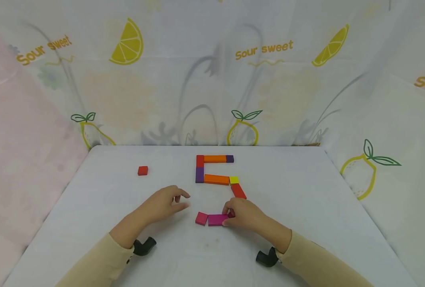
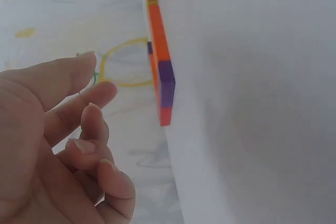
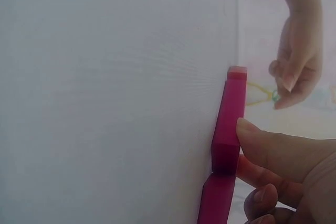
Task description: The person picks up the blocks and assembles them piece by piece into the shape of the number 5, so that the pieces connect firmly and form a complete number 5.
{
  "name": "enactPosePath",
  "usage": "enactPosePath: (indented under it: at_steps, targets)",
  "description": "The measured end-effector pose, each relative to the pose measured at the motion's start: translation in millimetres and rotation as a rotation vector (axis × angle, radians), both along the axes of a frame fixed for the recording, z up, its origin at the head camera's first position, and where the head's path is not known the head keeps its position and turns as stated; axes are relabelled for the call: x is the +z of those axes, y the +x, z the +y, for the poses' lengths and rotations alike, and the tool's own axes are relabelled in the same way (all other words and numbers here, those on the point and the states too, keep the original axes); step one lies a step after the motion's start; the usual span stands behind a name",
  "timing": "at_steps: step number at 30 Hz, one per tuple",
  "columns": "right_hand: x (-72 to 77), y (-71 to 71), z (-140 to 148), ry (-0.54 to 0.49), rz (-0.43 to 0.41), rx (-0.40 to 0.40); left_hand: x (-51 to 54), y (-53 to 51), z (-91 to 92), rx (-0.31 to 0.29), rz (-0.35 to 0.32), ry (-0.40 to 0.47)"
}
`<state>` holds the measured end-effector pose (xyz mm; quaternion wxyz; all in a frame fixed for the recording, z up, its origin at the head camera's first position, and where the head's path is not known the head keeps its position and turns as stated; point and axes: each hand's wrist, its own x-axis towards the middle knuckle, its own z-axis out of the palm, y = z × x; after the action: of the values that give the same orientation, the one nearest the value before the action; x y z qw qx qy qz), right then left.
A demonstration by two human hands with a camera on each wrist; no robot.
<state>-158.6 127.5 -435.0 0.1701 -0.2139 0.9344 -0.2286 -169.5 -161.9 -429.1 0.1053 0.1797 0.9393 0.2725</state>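
Observation:
My right hand (image 1: 246,214) pinches the right end of a magenta block (image 1: 217,220) lying on the table, its thumb (image 3: 262,142) against the block's side. A pinkish-red block (image 1: 201,218) lies at the magenta block's left end. Another dark pink block (image 3: 216,200) adjoins it on the right, mostly covered by my fingers in the head view. Beyond my right hand a red block (image 1: 238,191) lies slanted, its near end close to my fingers. My left hand (image 1: 164,204) hovers left of the row, fingers loosely bent, holding nothing.
Farther back, orange blocks (image 1: 216,179), purple blocks (image 1: 199,175), a red block (image 1: 199,161) and a yellow block (image 1: 234,180) form an angular line. One red block (image 1: 142,170) lies apart at the left. Behind the white table (image 1: 90,223) hangs a lemon-print cloth (image 1: 198,79).

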Motion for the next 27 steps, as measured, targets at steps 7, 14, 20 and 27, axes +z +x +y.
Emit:
enactPosePath:
  at_steps: [7,14,20,27]
  targets:
    - [0.5,0.2,-1,0.002,-0.004,-0.002,15.3,-11.6,-34.4,0.099,0.090,0.025]
    - [0.3,0.6,-1,0.003,-0.004,-0.004,19.0,-32.6,-68.1,0.207,0.153,0.040]
    - [-0.5,1.0,0,0.002,-0.012,-0.013,5.0,-60.3,-98.3,0.288,0.156,0.058]
    - [-1.1,0.7,0,0.000,-0.005,-0.003,-4.9,-78.5,-119.1,0.357,0.037,0.038]
